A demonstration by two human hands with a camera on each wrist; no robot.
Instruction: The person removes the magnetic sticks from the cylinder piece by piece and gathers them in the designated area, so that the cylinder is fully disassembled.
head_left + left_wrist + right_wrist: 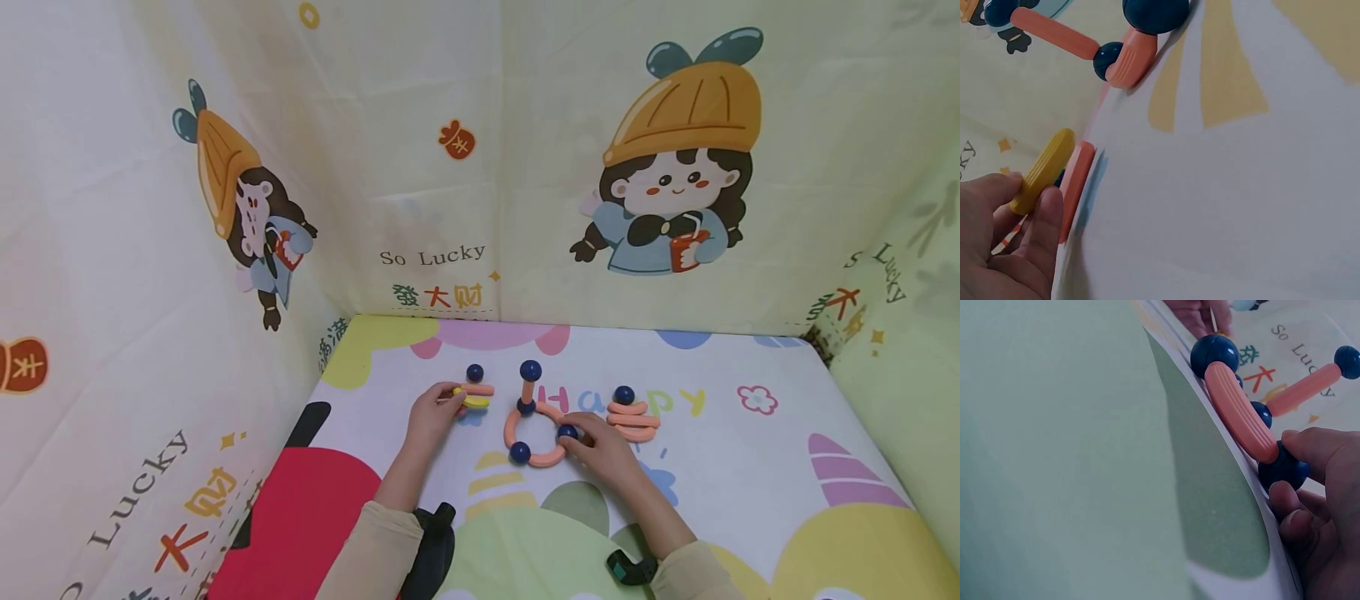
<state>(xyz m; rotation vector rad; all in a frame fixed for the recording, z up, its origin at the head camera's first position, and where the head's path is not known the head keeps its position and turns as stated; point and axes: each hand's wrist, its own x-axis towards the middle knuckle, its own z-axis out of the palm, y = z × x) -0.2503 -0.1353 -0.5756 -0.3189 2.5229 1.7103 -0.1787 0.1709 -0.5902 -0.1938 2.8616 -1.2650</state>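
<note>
My left hand (437,410) pinches a yellow curved rod (1045,170) between thumb and fingers, held over a pink rod (480,389) on the table. At the middle lies a ring of pink curved rods (510,429) joined by dark blue balls (520,452). A straight pink rod (528,392) stands up from the ring's far ball and carries another blue ball (530,371) on top. With thumb and fingers my right hand (600,446) grips the ring's right-hand blue ball (1284,467).
Right of the ring, several loose pink rods (633,422) lie in a group with a blue ball (624,395) behind them. Another blue ball (475,372) sits beyond my left hand. Printed cloth walls (420,192) stand behind and beside the patterned tabletop (720,450).
</note>
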